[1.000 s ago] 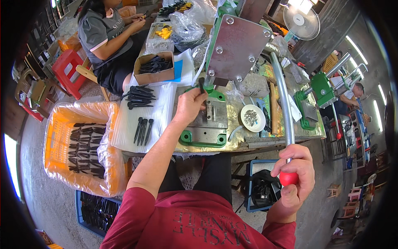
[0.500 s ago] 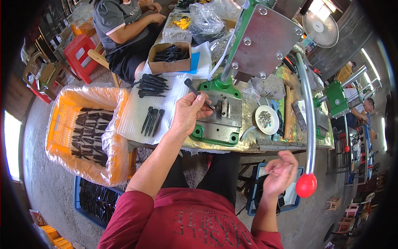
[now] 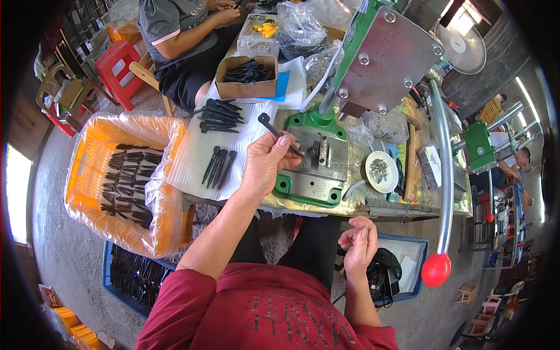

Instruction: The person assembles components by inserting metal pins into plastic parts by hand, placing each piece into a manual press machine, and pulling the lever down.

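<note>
Black plastic clip point(image 3: 279, 133): pinched in left hand point(image 3: 265, 163) fingers, above green press base point(image 3: 309, 175). Right hand point(image 3: 359, 245): empty, fingers loosely curled, below bench edge.

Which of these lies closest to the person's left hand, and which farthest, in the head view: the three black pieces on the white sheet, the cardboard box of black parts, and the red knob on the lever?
From the left hand:
1. Three black pieces, just to its left on the white sheet.
2. Cardboard box, farther up the table.
3. Red knob, far off to the lower right.
</note>
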`<control>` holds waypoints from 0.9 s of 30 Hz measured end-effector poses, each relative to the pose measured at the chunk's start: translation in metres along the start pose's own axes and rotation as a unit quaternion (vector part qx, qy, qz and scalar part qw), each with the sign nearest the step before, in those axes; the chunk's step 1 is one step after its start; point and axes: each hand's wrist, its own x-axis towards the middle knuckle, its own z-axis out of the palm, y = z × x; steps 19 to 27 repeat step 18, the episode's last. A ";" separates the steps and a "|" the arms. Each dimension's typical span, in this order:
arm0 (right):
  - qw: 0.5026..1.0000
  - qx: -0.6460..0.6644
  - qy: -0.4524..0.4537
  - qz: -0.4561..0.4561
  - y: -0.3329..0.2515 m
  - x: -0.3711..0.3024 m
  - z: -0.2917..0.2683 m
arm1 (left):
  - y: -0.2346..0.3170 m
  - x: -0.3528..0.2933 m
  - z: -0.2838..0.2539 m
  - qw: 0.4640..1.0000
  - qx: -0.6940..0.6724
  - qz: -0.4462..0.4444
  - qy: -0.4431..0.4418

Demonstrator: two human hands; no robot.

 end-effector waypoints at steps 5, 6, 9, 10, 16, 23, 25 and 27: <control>1.000 -0.004 -0.010 0.008 0.002 0.000 0.000 | -0.001 0.002 0.000 1.000 0.016 0.014 0.003; 1.000 -0.005 -0.010 0.009 0.003 0.000 0.000 | -0.001 0.003 0.000 1.000 0.016 0.013 0.003; 1.000 -0.003 -0.009 0.004 0.003 0.001 -0.001 | -0.003 0.005 0.001 1.000 0.021 0.011 0.003; 1.000 -0.006 -0.006 0.006 0.002 0.002 -0.001 | -0.005 0.006 0.002 1.000 0.023 0.008 0.005; 0.999 0.007 0.039 -0.033 -0.012 0.013 -0.009 | -0.010 0.018 0.007 0.993 0.118 0.026 -0.005; 0.996 0.011 0.058 -0.062 -0.020 0.017 -0.015 | -0.012 0.023 0.011 0.987 0.158 0.032 -0.012; 0.996 0.011 0.058 -0.062 -0.020 0.017 -0.015 | -0.012 0.023 0.011 0.987 0.158 0.032 -0.012; 0.996 0.011 0.058 -0.062 -0.020 0.017 -0.015 | -0.012 0.023 0.011 0.987 0.158 0.032 -0.012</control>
